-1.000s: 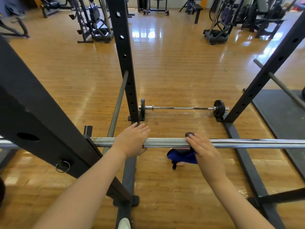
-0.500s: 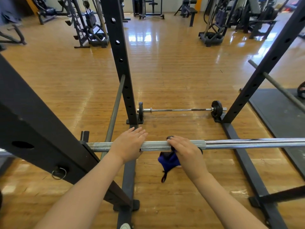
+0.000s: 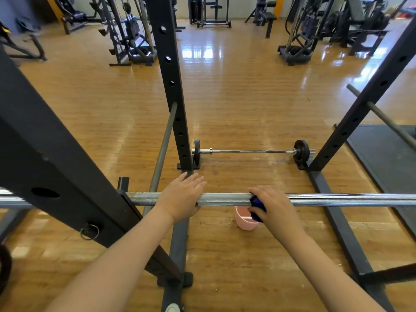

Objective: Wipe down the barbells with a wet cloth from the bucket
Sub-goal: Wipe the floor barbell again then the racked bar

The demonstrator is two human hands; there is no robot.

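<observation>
Around the racked bar (image 3: 225, 199) the right hand (image 3: 273, 204) clamps the blue cloth (image 3: 256, 204) mid-wipe, the left hand (image 3: 182, 199) resting flat-fingered beside it; next, likely a firm slide outward

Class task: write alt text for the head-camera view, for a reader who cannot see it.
A person's right hand grips a blue cloth wrapped round a racked barbell, while the left hand rests on the bar. A pink bucket stands on the wooden floor below, and a second barbell lies beyond.
</observation>
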